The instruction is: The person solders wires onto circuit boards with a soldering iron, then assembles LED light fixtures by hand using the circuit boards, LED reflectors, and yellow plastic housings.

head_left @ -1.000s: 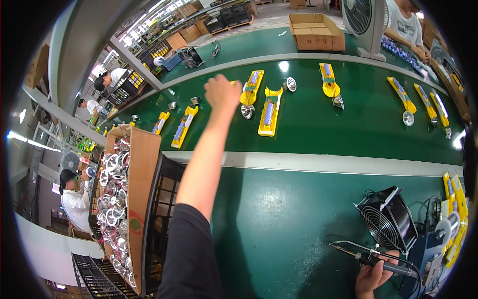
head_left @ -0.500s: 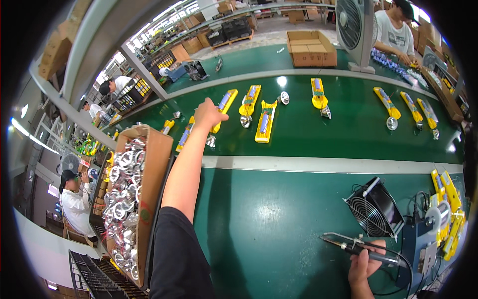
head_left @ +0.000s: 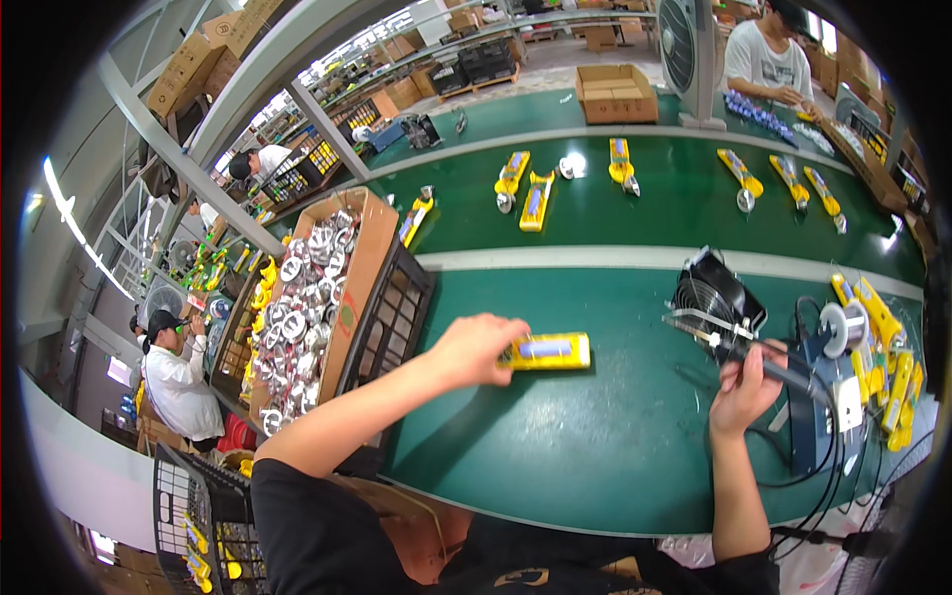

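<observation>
My left hand (head_left: 478, 349) is closed on one end of a yellow flashlight housing (head_left: 560, 352) with a bluish battery in it, low over the green bench (head_left: 585, 436). The end under my fingers is hidden. On the right, my right hand (head_left: 746, 392) grips a soldering iron (head_left: 790, 375) with a metal feed tube along it. Its tip points left, in front of a small black fan (head_left: 722, 288). Beside that hand stand a blue soldering station (head_left: 811, 426) and a solder spool (head_left: 843, 329).
A cardboard box (head_left: 365, 260) of shiny lamp heads stands at left against a black crate (head_left: 402, 302). Several yellow housings with lamp heads lie along the far green belt (head_left: 674, 218). More yellow housings (head_left: 897, 392) are piled at right. A co-worker (head_left: 772, 59) sits across.
My left hand has come back from the belt to the bench with a yellow flashlight housing. My right hand has lifted the soldering iron. The view has shifted.
</observation>
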A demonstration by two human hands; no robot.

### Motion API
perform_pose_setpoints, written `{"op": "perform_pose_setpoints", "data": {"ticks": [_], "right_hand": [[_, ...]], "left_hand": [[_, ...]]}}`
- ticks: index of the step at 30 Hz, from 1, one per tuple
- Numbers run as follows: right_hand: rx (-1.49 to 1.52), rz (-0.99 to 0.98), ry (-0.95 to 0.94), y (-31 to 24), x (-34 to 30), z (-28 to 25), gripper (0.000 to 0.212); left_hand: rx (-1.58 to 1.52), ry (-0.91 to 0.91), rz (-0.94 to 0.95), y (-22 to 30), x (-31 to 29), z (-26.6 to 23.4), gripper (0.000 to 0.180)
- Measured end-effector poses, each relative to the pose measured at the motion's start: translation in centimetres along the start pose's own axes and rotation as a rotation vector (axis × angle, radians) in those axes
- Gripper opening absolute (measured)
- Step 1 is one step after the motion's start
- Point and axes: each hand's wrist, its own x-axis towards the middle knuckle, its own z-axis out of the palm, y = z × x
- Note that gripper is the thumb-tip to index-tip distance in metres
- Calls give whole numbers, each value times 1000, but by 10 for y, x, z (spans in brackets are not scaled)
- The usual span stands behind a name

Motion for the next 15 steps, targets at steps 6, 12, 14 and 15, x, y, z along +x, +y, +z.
{"op": "perform_pose_setpoints", "data": {"ticks": [6,12,14,15], "right_hand": [[35,22,-37,-3,-3,11,14],[-28,-14,-58,4,-9,9,13],[-31,-14,-63,5,-9,9,13],[-30,-11,-66,4,-10,9,13]], "left_hand": [[-58,-145,129,61,-52,24,47],[-139,21,226,62,-58,30,42],[-151,-10,200,65,-59,30,41],[-166,-41,173,67,-61,31,39]]}}
